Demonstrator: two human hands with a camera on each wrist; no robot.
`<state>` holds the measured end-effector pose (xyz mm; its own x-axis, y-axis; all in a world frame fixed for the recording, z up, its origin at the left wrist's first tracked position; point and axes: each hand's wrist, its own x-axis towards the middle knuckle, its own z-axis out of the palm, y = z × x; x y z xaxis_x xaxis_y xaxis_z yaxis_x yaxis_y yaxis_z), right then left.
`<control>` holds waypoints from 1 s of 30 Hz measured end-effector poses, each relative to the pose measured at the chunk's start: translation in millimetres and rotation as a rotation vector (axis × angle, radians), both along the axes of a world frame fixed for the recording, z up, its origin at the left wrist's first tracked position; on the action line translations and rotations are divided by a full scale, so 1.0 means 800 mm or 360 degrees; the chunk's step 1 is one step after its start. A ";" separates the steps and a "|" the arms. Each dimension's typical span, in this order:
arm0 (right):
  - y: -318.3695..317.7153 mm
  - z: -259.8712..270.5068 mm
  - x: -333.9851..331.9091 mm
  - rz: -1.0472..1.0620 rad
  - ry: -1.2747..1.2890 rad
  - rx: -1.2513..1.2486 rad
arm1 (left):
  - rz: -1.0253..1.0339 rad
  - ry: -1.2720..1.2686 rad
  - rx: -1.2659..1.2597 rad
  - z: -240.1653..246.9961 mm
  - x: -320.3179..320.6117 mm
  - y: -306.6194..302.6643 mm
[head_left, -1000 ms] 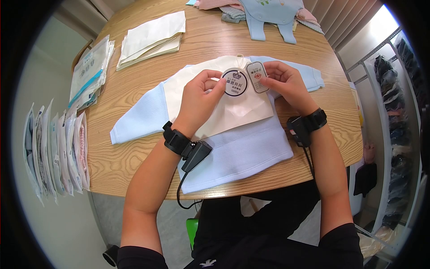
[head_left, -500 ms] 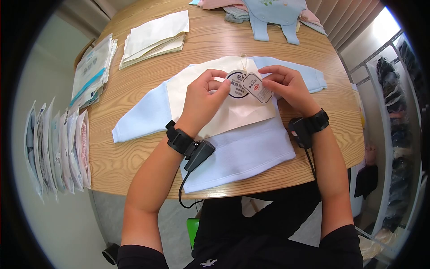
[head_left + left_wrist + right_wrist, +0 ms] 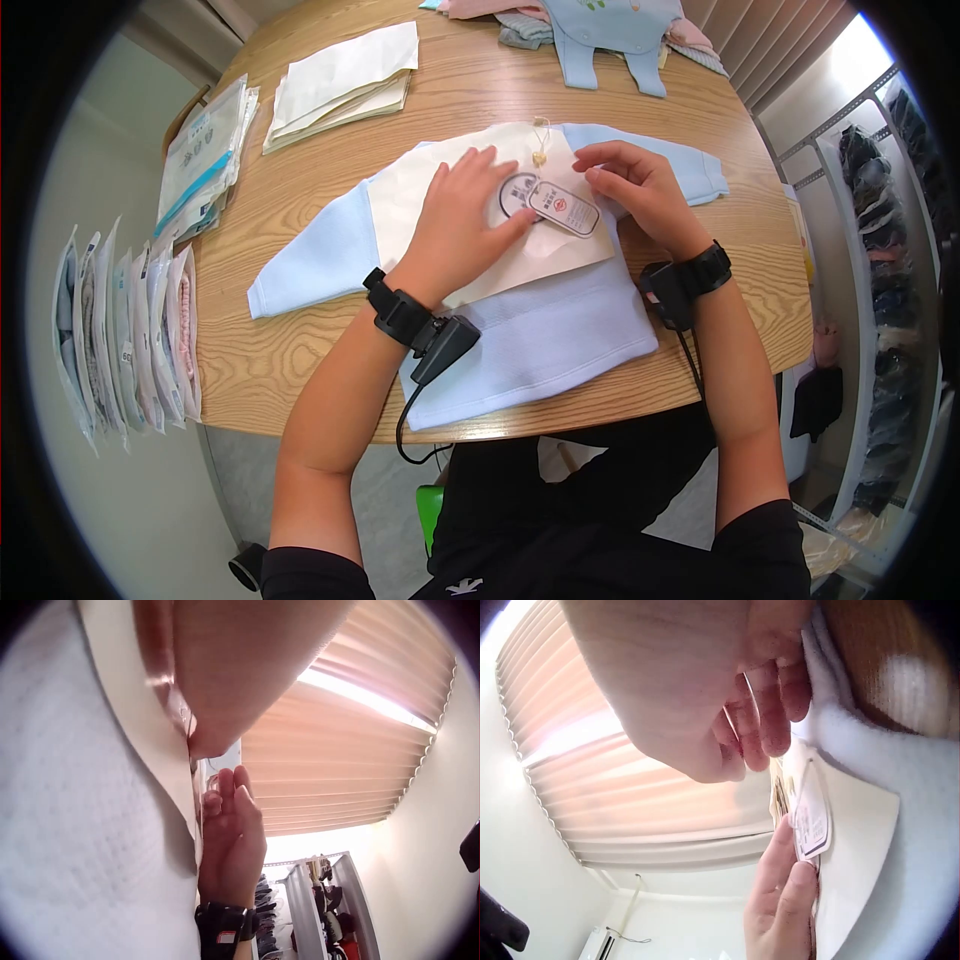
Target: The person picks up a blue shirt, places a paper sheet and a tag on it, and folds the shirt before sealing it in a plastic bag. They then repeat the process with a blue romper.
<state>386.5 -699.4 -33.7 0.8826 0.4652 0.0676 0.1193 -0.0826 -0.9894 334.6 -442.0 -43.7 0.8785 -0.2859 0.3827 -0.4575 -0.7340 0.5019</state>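
A light blue knit baby top [image 3: 540, 350] lies spread on the table with a cream paper sheet [image 3: 430, 215] over its chest. On the sheet rest a round hang tag [image 3: 512, 195] and a rounded rectangular tag [image 3: 566, 208] that overlaps it. My left hand [image 3: 465, 225] is spread over the sheet, its thumb touching the round tag's lower edge. Just right of the tags, my right hand [image 3: 645, 190] has loosely bent fingers with nothing between them. The right wrist view shows the rectangular tag [image 3: 811, 821] beside the left hand [image 3: 780, 907]. A string with a small yellowish piece [image 3: 540, 158] lies above the tags.
Paper sheets [image 3: 345, 80] are stacked at the back left, near flat clear-bagged garments [image 3: 205, 160]. More bagged garments [image 3: 125, 340] stand along the left edge. Folded clothes and a blue bib-like garment [image 3: 610, 40] lie at the back. A shelf rack [image 3: 850, 320] stands at right.
Both hands have let go of the tags, which have dropped onto the sheet, the rectangular one now overlapping the round one. The left fingers have spread flat; the right hand has drawn slightly away.
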 end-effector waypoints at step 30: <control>-0.062 0.003 0.023 -0.0845 0.0105 0.0035 | -0.0124 0.0069 0.0319 0.001 -0.006 0.004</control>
